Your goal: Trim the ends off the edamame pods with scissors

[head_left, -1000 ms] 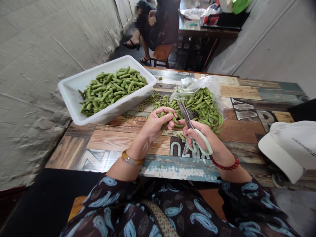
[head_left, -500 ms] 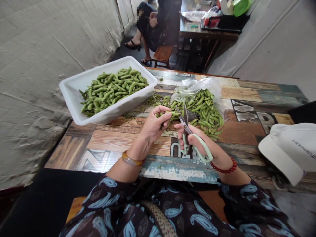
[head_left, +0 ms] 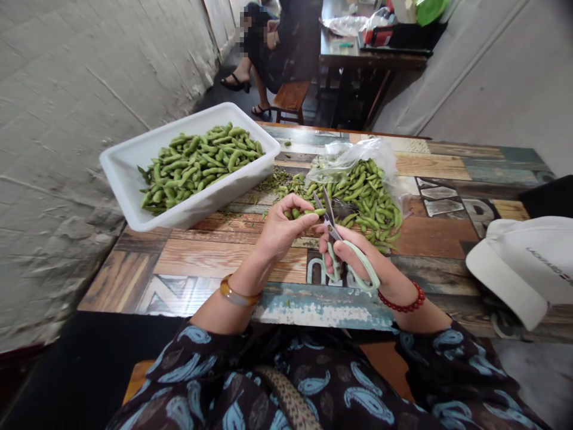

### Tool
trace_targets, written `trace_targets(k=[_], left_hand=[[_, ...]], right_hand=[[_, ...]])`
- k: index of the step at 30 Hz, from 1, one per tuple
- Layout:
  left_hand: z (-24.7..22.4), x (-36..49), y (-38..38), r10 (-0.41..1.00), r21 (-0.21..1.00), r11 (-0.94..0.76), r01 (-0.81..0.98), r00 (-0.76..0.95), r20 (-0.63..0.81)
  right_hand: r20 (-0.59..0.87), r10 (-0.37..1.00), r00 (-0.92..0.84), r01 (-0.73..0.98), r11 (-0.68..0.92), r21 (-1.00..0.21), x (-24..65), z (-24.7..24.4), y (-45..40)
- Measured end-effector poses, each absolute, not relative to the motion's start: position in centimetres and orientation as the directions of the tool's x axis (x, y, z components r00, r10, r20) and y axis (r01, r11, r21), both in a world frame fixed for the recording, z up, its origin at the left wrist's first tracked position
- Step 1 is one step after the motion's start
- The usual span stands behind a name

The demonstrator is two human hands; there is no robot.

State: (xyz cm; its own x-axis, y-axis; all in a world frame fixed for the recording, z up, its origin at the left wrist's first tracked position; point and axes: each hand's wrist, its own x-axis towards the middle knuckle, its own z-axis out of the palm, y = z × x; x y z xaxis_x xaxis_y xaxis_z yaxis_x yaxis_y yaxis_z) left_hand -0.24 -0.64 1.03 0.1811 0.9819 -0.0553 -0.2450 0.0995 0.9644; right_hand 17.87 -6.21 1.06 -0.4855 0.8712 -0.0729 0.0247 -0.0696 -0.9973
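Though glossy, tabletop (head_left: 233, 257) under green pods (head_left: 385, 215), beside rough wall (head_left: 67, 137).

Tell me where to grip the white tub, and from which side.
Probably by the rim at both short ends of the tub, coming down from above: the rim runs all round and is bare, with the pods heaped inside, while the room wall rises close on the left.
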Motion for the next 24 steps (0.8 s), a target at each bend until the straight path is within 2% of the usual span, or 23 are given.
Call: trace_targets(k=[7,13,19,21,24], left_hand=[[0.8,-0.4,-0.6,0.979,0.969,0.094,-0.227,0.200,-0.048],[1.2,-0.7,-0.2,0.971,0.932,0.163,-0.325,0.218,-0.094],[1.5,-1.9,1.1,0.965,0.787,0.250,-0.564,0.214,-0.154],[1.7,-2.3,1.3,0.953,0.760,0.298,-0.578,0.227,-0.201],[1.6,-2.3,1.2,0.948,0.797,0.307,-0.520,0.241,-0.208]], right_hand=[[-0.118,0.885,-0.450,0.009,-0.127,-0.992,17.6,2.2,-6.4],[-0.161,0.889,-0.428,-0.013,-0.184,-0.983,17.6,2.1,-6.7],[-0.104,0.952,-0.288,-0.075,-0.131,-0.989,18.3,2.3,-6.5],[-0.085,0.965,-0.250,-0.102,-0.113,-0.988,18.6,2.4,-6.4],[-0.050,0.977,-0.208,-0.096,-0.071,-0.993,19.2,2.5,-6.1]])
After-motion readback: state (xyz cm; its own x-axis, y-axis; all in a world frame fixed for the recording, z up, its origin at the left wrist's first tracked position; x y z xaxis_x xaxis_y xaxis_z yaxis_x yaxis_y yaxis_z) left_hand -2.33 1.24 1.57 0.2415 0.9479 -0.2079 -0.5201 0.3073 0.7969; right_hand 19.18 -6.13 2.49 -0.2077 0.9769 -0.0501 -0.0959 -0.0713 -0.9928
